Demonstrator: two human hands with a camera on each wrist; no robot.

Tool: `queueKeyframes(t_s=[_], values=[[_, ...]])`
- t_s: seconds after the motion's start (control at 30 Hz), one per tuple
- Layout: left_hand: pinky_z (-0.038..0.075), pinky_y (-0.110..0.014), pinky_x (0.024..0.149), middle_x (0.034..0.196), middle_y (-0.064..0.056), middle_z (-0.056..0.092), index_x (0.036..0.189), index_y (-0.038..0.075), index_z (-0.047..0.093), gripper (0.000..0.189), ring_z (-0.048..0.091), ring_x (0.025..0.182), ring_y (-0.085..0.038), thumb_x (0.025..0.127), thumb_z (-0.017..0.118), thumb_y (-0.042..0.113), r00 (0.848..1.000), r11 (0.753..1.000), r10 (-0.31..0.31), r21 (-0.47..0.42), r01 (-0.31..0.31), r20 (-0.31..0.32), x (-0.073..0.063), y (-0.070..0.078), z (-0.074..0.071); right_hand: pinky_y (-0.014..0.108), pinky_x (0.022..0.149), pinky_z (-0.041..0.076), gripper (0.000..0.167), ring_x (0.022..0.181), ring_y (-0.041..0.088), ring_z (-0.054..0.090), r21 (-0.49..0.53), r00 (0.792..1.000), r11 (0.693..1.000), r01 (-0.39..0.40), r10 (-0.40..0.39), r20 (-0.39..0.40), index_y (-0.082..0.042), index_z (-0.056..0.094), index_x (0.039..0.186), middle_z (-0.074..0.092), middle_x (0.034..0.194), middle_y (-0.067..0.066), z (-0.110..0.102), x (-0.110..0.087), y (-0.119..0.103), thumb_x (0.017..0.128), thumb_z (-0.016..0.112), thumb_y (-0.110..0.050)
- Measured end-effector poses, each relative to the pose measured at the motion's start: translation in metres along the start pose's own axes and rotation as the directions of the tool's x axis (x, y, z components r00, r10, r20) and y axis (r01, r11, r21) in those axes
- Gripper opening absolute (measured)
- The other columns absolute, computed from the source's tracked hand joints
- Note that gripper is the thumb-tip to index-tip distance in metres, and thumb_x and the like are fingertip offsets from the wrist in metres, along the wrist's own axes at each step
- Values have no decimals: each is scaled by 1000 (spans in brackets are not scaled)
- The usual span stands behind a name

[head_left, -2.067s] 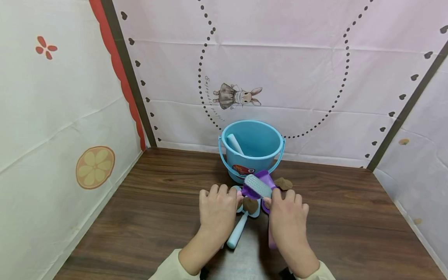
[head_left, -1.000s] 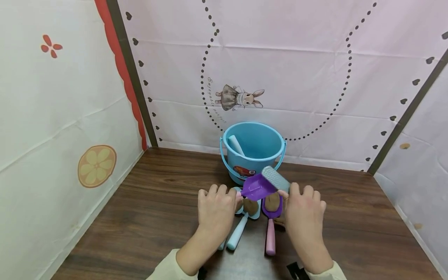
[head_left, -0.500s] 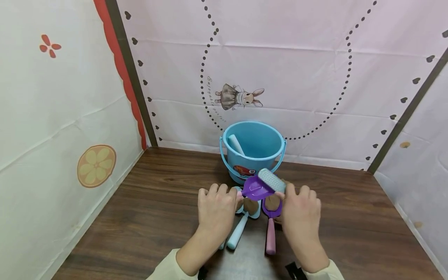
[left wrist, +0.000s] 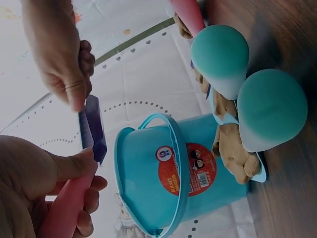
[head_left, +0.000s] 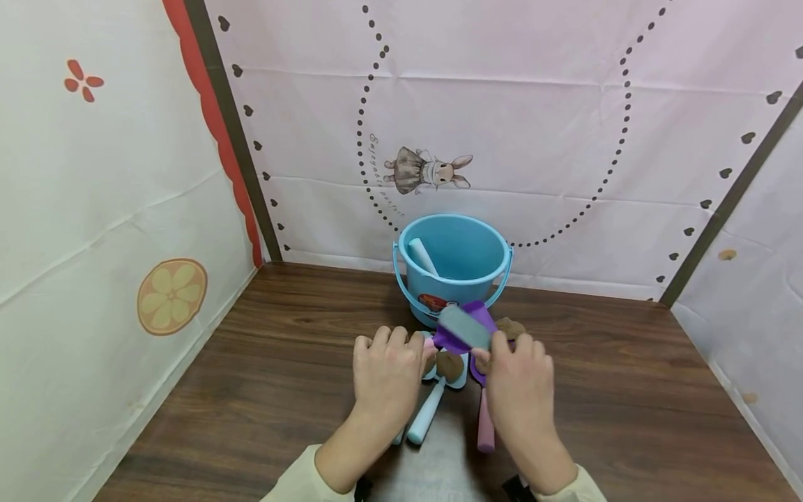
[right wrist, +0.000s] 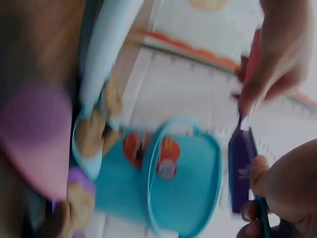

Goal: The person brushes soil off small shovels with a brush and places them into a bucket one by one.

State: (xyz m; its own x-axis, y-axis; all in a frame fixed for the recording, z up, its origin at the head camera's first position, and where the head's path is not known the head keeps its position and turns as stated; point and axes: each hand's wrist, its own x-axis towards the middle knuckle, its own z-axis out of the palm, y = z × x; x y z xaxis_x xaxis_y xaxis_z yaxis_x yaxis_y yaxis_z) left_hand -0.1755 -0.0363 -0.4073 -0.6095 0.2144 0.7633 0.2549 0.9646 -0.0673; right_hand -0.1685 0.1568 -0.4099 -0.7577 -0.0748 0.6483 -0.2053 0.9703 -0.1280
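Note:
My left hand [head_left: 389, 369] grips the pink handle [left wrist: 70, 206] of a toy shovel, its purple scoop [head_left: 482, 315] held up just before the bucket. In my right hand [head_left: 522, 380] is a grey-blue oblong pad [head_left: 464, 328], bumpy-faced in earlier head frames and blurred now. It overlaps the scoop in the head view. In the right wrist view, that hand's thumb and fingers close round the pad's near end, beside the purple scoop [right wrist: 240, 168]. Under the hands lie a light blue shovel [head_left: 426, 415] bearing a brown lump [head_left: 449, 366] and another purple shovel with a pink handle [head_left: 486, 425].
A light blue bucket [head_left: 415, 286] stands against the back cloth [head_left: 533, 139], a pale handle [head_left: 423, 256] poking up inside it. More brown clay-like stuff [head_left: 511, 329] lies right of the bucket on the wooden table [head_left: 301, 335]. A second light blue shovel shows partly behind my left hand.
My right hand has swung right, then back left, carrying the pad from the scoop's right end across its face. The left hand stays nearly still with the shovel.

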Motion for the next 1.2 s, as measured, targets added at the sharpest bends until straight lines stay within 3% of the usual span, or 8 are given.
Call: queueKeyframes(t_s=[0.1, 0.2, 0.47, 0.57, 0.7, 0.87, 1.07, 1.2], values=[[32, -35, 53, 66, -2, 61, 75, 16, 74, 36, 54, 62, -21, 81, 77, 52, 1000, 1000, 3, -3, -3, 1, 0, 0, 1, 49, 53, 37, 39, 64, 40, 48, -13, 996, 996, -84, 84, -40, 0, 55, 88, 45, 71, 18, -2, 5, 15, 92, 68, -37], [32, -35, 53, 66, -2, 61, 76, 16, 74, 36, 54, 62, -21, 84, 75, 51, 1000, 1000, 4, -10, -4, 14, -1, 1, 1, 48, 52, 36, 39, 62, 40, 47, -10, 993, 994, -113, 113, -44, 0, 53, 86, 43, 70, 17, -7, 6, 23, 93, 68, -35], [34, -37, 55, 69, -3, 62, 79, 17, 75, 36, 56, 66, -22, 83, 72, 52, 1000, 1000, 6, -24, -6, 13, -2, 2, 3, 41, 51, 36, 41, 60, 31, 45, 9, 999, 999, 32, -32, 33, -3, 53, 86, 43, 69, 13, -11, -4, -12, 91, 69, -40], [35, -37, 56, 71, -3, 63, 82, 17, 76, 35, 57, 67, -22, 83, 73, 52, 1000, 999, 11, -34, -11, 1, -1, 2, 3, 40, 52, 36, 41, 61, 30, 45, -17, 998, 999, 28, -27, 54, -4, 53, 87, 44, 70, 13, -9, -5, -15, 92, 69, -41], [35, -36, 56, 70, -3, 62, 82, 16, 75, 35, 55, 66, -22, 86, 72, 50, 1000, 999, 13, -43, -14, -25, -1, 0, 2, 45, 53, 37, 41, 62, 36, 48, -11, 999, 998, -54, 54, 6, -1, 56, 88, 47, 71, 17, -7, 1, 2, 91, 68, -40], [33, -35, 55, 67, -2, 60, 81, 16, 75, 41, 54, 63, -21, 91, 59, 53, 1000, 999, 7, -41, -8, -23, -2, -2, 2, 51, 52, 36, 41, 61, 42, 48, -15, 987, 989, -146, 145, -76, 1, 51, 82, 44, 69, 19, -9, 9, 32, 91, 69, -35], [31, -35, 54, 67, -2, 60, 82, 17, 76, 49, 55, 63, -22, 97, 48, 54, 1000, 998, -1, -64, 2, 16, -1, -4, 0, 50, 50, 34, 42, 57, 41, 44, -16, 985, 989, -149, 147, -87, -1, 45, 77, 40, 67, 17, -13, 12, 42, 91, 70, -33], [29, -33, 53, 66, -2, 59, 82, 16, 76, 46, 53, 62, -21, 97, 52, 53, 1000, 996, -3, -88, 6, 30, 0, -5, -2, 50, 50, 33, 42, 58, 40, 44, -14, 987, 989, -144, 143, -77, -1, 46, 77, 40, 67, 17, -14, 12, 40, 92, 69, -34]])
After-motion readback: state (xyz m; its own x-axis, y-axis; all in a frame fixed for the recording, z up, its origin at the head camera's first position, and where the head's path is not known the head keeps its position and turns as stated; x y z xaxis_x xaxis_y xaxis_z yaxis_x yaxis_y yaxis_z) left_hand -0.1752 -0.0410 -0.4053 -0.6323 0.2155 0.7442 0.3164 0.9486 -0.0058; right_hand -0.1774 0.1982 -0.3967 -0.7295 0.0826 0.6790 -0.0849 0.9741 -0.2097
